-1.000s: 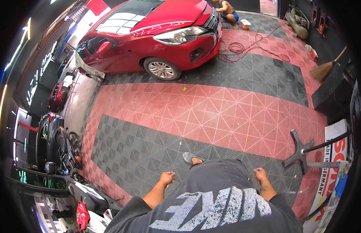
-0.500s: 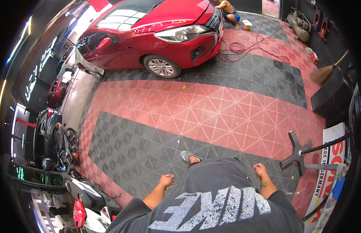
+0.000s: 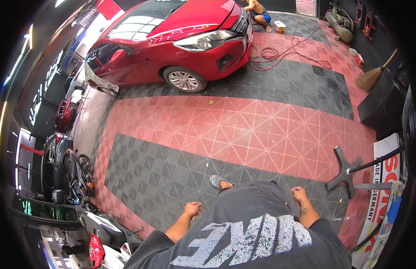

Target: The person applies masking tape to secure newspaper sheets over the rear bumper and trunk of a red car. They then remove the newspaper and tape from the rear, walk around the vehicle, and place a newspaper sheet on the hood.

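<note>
My left hand (image 3: 193, 209) hangs beside my dark shirt (image 3: 243, 215), its fingers curled in and nothing seen in them. On the other side, my right hand (image 3: 299, 194) hangs loosely closed too, with no object showing in it. Neither hand touches anything; below both lies the floor of black and red tiles (image 3: 163, 166). One grey shoe (image 3: 216, 181) of mine shows ahead of the shirt. Farther ahead stands a red car (image 3: 145, 62), its front wheel and headlight turned toward me.
A person (image 3: 258, 13) crouches by the car's front, near a small bucket (image 3: 279, 28). A red hose (image 3: 269, 54) lies coiled beside it. At right are a black stand base (image 3: 344, 172), a broom (image 3: 373, 76) and an air compressor (image 3: 338, 24). Motorcycles (image 3: 75, 170) line the left.
The view has tilted slightly, so the car and the right-side things sit a little differently in it. My hands keep nearly the same place and pose.
</note>
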### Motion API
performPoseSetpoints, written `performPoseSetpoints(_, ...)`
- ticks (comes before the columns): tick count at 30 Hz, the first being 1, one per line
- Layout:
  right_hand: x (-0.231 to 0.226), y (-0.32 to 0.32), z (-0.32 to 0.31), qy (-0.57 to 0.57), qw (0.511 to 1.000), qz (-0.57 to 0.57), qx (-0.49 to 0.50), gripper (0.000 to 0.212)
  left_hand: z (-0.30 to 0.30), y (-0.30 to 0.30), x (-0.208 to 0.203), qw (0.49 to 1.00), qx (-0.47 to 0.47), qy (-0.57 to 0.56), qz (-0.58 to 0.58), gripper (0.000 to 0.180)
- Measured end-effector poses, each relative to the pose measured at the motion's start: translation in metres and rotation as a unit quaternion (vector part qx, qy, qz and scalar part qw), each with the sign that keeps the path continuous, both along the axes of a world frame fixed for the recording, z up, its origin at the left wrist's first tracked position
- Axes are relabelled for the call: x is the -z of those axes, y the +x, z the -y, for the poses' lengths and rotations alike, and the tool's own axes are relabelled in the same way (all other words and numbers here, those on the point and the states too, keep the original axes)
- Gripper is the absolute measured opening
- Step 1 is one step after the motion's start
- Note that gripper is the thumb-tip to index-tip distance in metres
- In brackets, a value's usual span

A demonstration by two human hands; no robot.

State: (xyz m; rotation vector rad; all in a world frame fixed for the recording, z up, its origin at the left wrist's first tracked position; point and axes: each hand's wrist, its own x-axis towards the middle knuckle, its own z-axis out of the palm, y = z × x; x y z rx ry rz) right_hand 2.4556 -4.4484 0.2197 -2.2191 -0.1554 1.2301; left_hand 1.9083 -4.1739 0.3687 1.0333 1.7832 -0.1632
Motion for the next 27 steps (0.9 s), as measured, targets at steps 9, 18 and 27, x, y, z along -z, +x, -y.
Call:
performPoseSetpoints(9,0.021,0.002,0.032,0.017,0.998,0.041,-0.055,0.022,-0.001,0.007,0.005,0.999,0.023,0.013,0.027,0.034)
performPoseSetpoints(18,-0.014,-0.001,0.008,-0.032,0.992,0.018,-0.119,0.025,0.007,-0.003,-0.002,0.998,0.065,0.016,0.014,0.029)
performPoseSetpoints(27,-0.015,0.003,0.006,0.032,0.991,0.063,-0.118,0.032,0.005,-0.005,0.005,0.999,0.029,0.013,0.023,0.028)
